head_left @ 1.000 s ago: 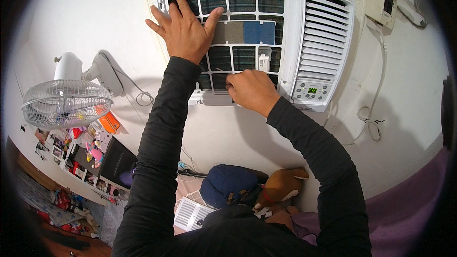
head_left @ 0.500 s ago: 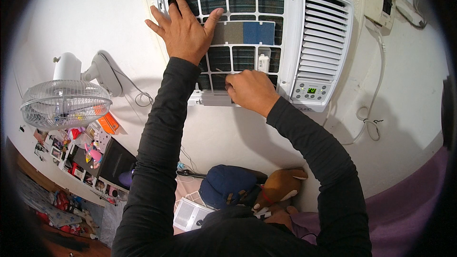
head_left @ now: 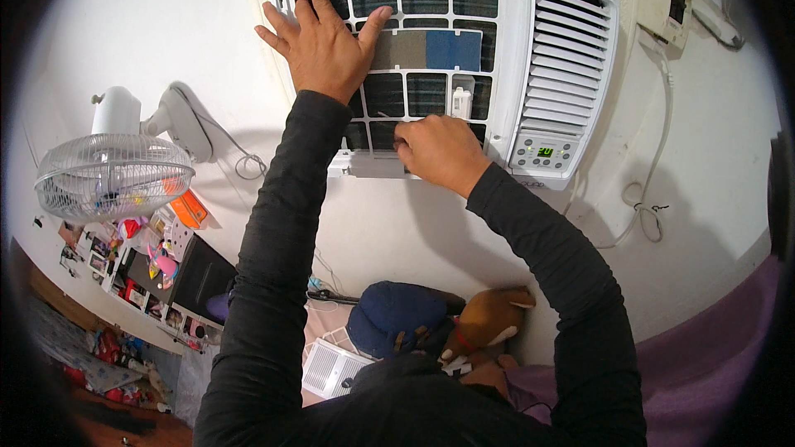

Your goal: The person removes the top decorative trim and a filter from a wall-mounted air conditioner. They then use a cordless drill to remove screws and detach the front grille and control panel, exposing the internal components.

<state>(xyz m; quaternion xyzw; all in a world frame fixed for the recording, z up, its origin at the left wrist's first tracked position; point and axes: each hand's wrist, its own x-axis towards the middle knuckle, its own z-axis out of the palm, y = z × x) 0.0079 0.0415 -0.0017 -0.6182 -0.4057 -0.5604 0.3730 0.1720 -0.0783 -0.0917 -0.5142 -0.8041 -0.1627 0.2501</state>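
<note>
A white window air conditioner (head_left: 508,50) is set in the wall, its front uncovered to show a white grid frame (head_left: 428,70) over dark filter mesh. Across the grid run a grey-brown strip (head_left: 401,50) and a blue strip (head_left: 453,50). My left hand (head_left: 325,50) lies spread against the grid's upper left, fingertips at its top cells. Low on the grid, my right hand (head_left: 445,153) is closed, thumb and fingers pinched at the lower bars. A thin pale sliver shows by its fingertips; what they grip is hidden. Above that hand sits a small white clip-like part (head_left: 461,103).
Louvers (head_left: 567,58) and a lit control panel (head_left: 543,154) are at the unit's right. A wall fan (head_left: 116,174) hangs on the left. Below are a navy bag (head_left: 396,319), a brown plush toy (head_left: 484,327) and a white slatted panel (head_left: 331,371). A cable (head_left: 662,141) hangs at right.
The view has shifted slightly. My left hand stays spread on the grid, and my right hand keeps its pinch at the lower bars with hardly any movement.
</note>
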